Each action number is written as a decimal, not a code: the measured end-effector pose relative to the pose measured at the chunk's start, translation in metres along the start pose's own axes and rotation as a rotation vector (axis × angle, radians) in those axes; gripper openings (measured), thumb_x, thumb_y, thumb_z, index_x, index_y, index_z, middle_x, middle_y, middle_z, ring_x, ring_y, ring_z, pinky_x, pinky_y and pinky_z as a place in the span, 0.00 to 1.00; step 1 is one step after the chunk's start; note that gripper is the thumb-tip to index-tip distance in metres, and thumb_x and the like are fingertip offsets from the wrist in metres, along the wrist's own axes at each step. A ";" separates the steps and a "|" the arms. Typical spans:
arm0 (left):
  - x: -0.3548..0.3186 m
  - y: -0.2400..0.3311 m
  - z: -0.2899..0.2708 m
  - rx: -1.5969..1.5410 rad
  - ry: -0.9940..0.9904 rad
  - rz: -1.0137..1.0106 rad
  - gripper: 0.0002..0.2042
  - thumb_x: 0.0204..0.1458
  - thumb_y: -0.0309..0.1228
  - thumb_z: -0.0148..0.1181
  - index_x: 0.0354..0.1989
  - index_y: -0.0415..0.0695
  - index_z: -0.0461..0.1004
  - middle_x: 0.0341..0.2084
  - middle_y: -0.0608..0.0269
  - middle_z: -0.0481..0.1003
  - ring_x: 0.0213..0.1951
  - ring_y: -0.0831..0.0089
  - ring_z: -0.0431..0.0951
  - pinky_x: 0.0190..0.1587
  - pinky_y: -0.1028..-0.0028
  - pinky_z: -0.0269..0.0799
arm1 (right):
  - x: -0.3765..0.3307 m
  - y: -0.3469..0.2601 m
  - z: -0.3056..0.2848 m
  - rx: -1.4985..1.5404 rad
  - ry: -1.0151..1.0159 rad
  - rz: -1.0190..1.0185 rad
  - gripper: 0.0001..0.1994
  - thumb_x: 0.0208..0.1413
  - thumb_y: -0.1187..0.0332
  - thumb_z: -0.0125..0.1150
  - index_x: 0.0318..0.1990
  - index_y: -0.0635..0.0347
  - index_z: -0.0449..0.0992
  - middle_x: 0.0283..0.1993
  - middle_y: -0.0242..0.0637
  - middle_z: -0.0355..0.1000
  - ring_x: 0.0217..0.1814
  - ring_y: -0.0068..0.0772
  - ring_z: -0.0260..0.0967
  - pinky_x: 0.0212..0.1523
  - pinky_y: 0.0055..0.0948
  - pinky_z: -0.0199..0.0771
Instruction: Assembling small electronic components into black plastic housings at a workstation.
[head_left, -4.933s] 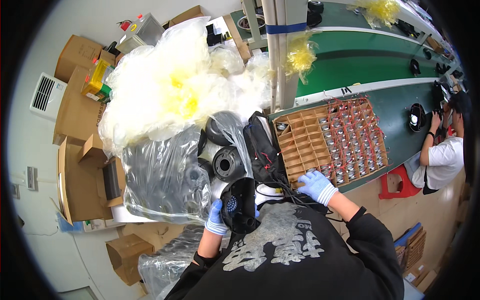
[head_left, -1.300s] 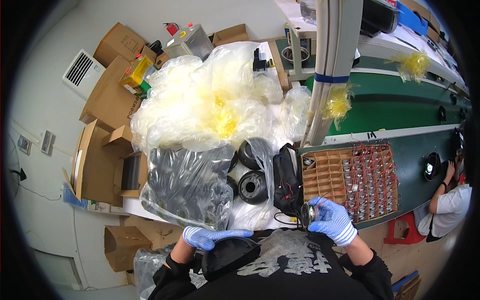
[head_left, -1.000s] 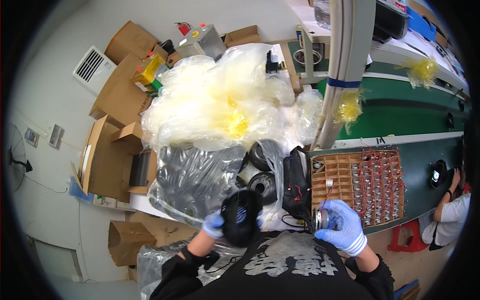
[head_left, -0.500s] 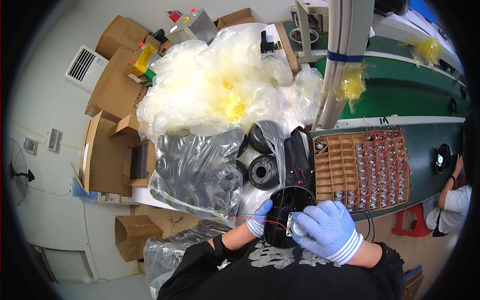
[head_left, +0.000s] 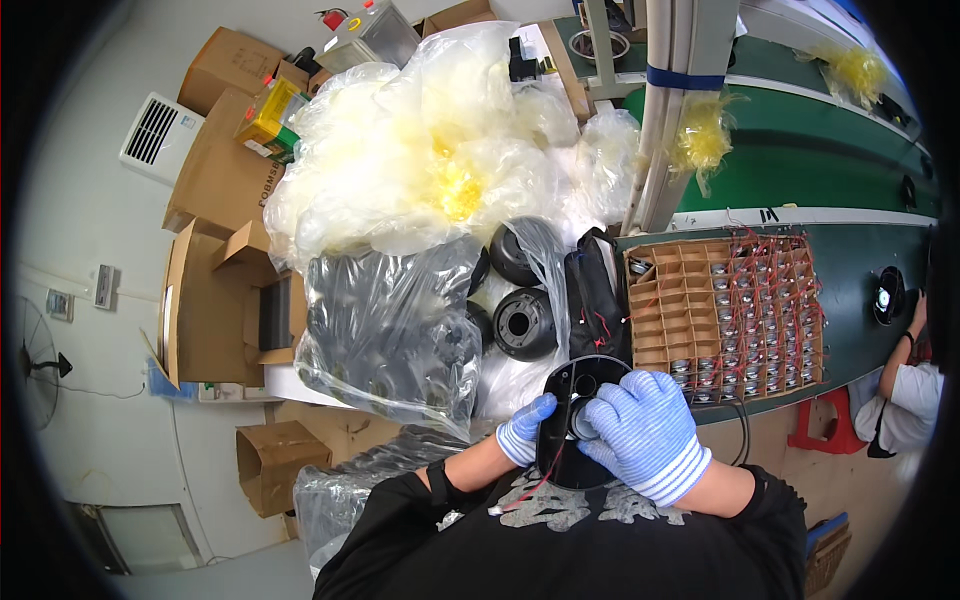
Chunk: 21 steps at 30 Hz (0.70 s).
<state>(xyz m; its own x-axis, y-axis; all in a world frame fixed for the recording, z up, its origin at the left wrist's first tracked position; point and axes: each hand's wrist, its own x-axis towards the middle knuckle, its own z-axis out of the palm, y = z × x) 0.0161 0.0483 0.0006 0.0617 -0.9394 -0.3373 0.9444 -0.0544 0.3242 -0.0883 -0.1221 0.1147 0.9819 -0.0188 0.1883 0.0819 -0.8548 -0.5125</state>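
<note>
Cluttered workbench (head_left: 520,385), left hand (head_left: 524,430), right hand (head_left: 645,432) gripping black speaker frame (head_left: 572,420)

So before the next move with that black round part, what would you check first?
1. Left hand grips the black round part at its edge: ok.
2. Right hand presses on the part's centre: ok.
3. Small piece seated in the centre: cannot tell, the right hand covers it.
4. Red wire hanging under the part, free of snags: cannot tell.
5. Cardboard divider tray within reach, holding small wired pieces: ok.
</note>
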 end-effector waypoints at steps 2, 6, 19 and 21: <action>0.001 0.001 0.007 0.002 0.001 0.005 0.38 0.48 0.50 0.58 0.62 0.40 0.53 0.58 0.52 0.60 0.58 0.61 0.63 0.61 0.60 0.58 | -0.001 0.000 -0.002 0.004 -0.010 0.002 0.19 0.29 0.60 0.68 0.32 0.55 0.71 0.33 0.34 0.68 0.36 0.39 0.64 0.38 0.39 0.63; 0.001 0.000 0.011 0.008 -0.005 0.007 0.38 0.48 0.51 0.57 0.62 0.40 0.53 0.58 0.52 0.59 0.59 0.61 0.61 0.62 0.60 0.57 | -0.003 -0.001 -0.003 -0.002 -0.032 -0.002 0.19 0.29 0.58 0.68 0.32 0.55 0.71 0.34 0.34 0.69 0.37 0.40 0.64 0.38 0.39 0.63; 0.002 0.001 0.008 -0.108 0.060 -0.013 0.37 0.45 0.46 0.62 0.61 0.45 0.55 0.54 0.53 0.65 0.54 0.61 0.68 0.58 0.59 0.62 | 0.001 0.003 -0.004 0.020 -0.028 -0.003 0.19 0.29 0.59 0.69 0.30 0.55 0.72 0.34 0.35 0.68 0.36 0.39 0.64 0.37 0.38 0.64; 0.003 0.003 0.008 -0.036 0.019 0.021 0.39 0.47 0.51 0.59 0.62 0.41 0.52 0.56 0.52 0.62 0.57 0.60 0.65 0.60 0.60 0.60 | 0.003 0.004 -0.008 0.039 0.000 -0.024 0.19 0.30 0.58 0.68 0.31 0.55 0.72 0.33 0.35 0.68 0.36 0.39 0.64 0.37 0.38 0.64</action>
<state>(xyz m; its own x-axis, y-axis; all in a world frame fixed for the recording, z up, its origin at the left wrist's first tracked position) 0.0166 0.0425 0.0075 0.0871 -0.9334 -0.3481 0.9540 -0.0226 0.2991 -0.0867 -0.1299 0.1200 0.9796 0.0013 0.2011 0.1119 -0.8343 -0.5398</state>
